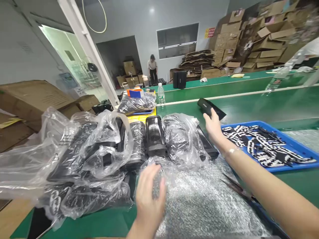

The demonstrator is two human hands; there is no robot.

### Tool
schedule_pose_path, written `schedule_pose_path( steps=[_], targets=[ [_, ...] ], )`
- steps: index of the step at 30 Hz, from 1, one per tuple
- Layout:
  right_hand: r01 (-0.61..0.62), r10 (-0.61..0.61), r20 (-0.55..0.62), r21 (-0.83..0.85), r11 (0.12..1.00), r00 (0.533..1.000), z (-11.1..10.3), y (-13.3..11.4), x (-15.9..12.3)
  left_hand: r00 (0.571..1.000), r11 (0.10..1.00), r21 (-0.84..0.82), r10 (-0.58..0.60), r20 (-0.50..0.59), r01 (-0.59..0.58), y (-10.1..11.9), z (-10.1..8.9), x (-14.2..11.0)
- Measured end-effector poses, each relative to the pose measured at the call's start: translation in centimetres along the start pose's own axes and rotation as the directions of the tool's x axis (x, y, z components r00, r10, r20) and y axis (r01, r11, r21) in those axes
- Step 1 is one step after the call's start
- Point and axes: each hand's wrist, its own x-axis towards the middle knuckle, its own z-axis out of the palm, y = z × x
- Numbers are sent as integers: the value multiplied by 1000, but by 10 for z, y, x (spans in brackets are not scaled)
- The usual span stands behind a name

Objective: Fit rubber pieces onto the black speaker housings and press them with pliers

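My right hand (213, 126) reaches out over the green belt and grips the near end of a black cylindrical speaker (210, 108) lying on it. My left hand (149, 194) hovers low at the front, fingers together and slightly curled, over a sheet of bubble wrap (199, 202), holding nothing I can make out. Just beyond it stands a row of black speakers (154, 136), one bare and upright in the middle, the others in clear plastic bags (99, 149).
A blue tray (296, 162) with black-and-white straps lies at the right. Two water bottles, a yellow tray and bagged parts stand farther back. Cardboard boxes pile at the left and far right. A person stands by the rear doorway.
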Motion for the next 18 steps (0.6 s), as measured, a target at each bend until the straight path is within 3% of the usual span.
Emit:
schedule_pose_path(
  steps=[3, 5, 7, 9, 13, 18],
  targets=[
    [163, -162, 148, 7, 987, 976, 24, -46, -37, 987, 972, 176, -160, 14, 155, -12, -7, 41],
    [290, -280, 327, 20, 957, 902, 43, -72, -59, 947, 922, 278, -306, 95, 270, -15, -5, 64],
    [348, -318, 439, 13, 937, 840, 63, -88, -75, 907, 880, 343, -396, 142, 330, -15, 0, 78],
    [351, -306, 479, -5, 936, 823, 80, -93, -86, 898, 873, 343, -415, 148, 347, -16, 4, 80],
    [281, -265, 443, 32, 959, 856, 94, -87, -93, 907, 899, 244, -402, 127, 365, -18, 10, 73],
    [113, -182, 292, 238, 965, 939, 81, -86, -84, 940, 946, 29, -325, 104, 324, -6, 14, 81]
  ],
)
